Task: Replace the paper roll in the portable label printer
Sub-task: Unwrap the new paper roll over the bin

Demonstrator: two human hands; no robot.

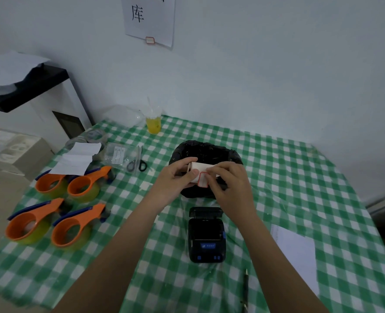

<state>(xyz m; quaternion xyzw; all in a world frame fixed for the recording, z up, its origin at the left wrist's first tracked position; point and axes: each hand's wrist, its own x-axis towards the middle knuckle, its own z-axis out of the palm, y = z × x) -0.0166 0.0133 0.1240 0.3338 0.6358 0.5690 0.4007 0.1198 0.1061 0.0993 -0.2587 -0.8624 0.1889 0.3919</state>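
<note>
I held the label roll above the black-lined bin, beyond the open label printer on the counter. My left hand clamped its ends; my right hand pinched what looked like the loose red-edged label. Light and crushable, it seemed best held by its ends.
</note>
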